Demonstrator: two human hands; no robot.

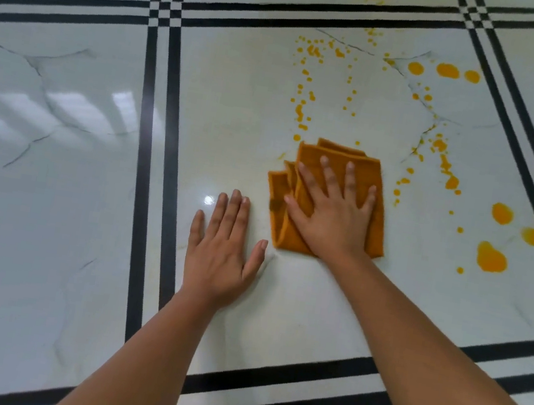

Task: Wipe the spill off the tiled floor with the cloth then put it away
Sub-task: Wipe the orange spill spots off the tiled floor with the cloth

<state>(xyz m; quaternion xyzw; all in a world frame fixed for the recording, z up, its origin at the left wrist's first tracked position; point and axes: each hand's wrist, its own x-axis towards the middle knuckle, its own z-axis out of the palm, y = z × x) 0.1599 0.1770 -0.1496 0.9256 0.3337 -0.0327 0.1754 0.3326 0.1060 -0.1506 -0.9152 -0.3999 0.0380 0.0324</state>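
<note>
Head view: my right hand (333, 212) presses flat, fingers spread, on the cloth (377, 219); left hand (222, 251) lies open on bare floor (55, 170), spill (491, 258) rightward.

Glossy white marble-look floor tiles (60, 136) with grey veining, double black border lines (147, 156), perhaps reflecting window light.

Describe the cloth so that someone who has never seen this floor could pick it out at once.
Find the white marble-look tile framed by double black lines and spattered with orange drops. Near its middle, the right hand presses flat on a folded orange cloth. Unlike the glossy spill, it is matte, square-edged fabric.
</note>
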